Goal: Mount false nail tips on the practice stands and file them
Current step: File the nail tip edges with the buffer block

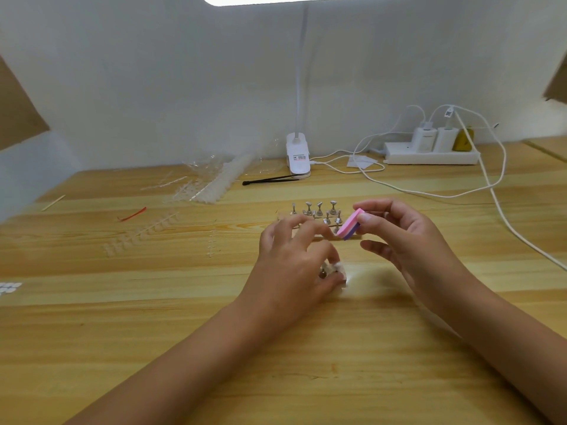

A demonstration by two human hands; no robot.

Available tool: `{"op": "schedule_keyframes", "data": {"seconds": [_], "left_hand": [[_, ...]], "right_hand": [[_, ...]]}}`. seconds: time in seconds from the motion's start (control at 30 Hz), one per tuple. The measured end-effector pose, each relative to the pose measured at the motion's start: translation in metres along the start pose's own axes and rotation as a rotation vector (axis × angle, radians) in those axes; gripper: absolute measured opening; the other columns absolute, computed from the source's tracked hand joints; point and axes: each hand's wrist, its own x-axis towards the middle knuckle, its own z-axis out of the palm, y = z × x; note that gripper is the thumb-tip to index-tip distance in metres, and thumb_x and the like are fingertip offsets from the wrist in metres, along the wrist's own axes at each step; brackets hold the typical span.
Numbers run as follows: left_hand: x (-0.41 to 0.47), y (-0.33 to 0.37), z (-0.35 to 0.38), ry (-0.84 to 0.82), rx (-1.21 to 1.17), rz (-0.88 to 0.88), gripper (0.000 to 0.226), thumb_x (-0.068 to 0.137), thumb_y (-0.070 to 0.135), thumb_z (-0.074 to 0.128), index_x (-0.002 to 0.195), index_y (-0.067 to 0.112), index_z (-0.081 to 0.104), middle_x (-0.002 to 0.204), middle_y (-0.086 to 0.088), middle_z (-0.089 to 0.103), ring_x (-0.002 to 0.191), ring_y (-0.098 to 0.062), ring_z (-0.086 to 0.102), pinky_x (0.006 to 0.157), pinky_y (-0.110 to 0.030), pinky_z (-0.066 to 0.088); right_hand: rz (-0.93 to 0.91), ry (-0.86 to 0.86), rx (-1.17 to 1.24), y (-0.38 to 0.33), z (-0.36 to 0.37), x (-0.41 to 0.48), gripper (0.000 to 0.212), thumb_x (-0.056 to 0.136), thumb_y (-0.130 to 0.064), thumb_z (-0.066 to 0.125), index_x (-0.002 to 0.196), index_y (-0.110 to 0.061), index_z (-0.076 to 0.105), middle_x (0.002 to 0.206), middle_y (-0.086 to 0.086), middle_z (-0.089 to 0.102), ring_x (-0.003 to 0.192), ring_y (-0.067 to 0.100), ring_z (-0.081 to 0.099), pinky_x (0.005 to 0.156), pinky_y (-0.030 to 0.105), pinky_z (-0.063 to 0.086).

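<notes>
Near the middle of the surface [306, 348], the left hand [291, 265] curls its fingers round one small metal stand [329, 271] that carries a blurred pale tip. The right hand [408, 237] pinches a pink-and-purple file block [350, 228] just beyond it. The other practice stands [319, 210] sit in rows behind, and nail-tip strips [211, 182] lie beside a crumpled clear wrapper [208, 162] toward the far edge, its contents unclear

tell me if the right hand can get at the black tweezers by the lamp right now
Probably not right away: the right hand is pinching the pink file, so its fingers are busy. The way looks free otherwise; only the low metal stands sit between it and the tweezers.
</notes>
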Motion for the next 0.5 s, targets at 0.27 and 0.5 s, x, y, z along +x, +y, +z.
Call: {"op": "schedule_keyframes", "data": {"seconds": [0.27, 0.5], "left_hand": [[-0.005, 0.002, -0.013, 0.239, -0.202, 0.18, 0.011, 0.084, 0.027, 0.07, 0.084, 0.016, 0.067, 0.088, 0.008, 0.068, 0.094, -0.015, 0.062, 0.083, -0.036, 0.051], [-0.012, -0.015, -0.04, 0.058, -1.101, -0.502, 0.016, 0.078, 0.039, 0.079, 0.088, 0.028, 0.076, 0.085, 0.007, 0.073, 0.081, -0.005, 0.068, 0.071, -0.019, 0.053]], "right_hand": [[0.105, 0.04, 0.237, -0.001, -0.003, 0.003, 0.028, 0.071, -0.029, 0.072, 0.098, -0.022, 0.072, 0.092, 0.002, 0.073, 0.082, 0.009, 0.067, 0.065, 0.021, 0.055], [0.169, -0.066, 0.378, -0.001, -0.004, 0.004, 0.031, 0.072, -0.024, 0.077, 0.102, -0.019, 0.074, 0.092, 0.005, 0.072, 0.078, 0.011, 0.068, 0.066, 0.023, 0.056]]}}
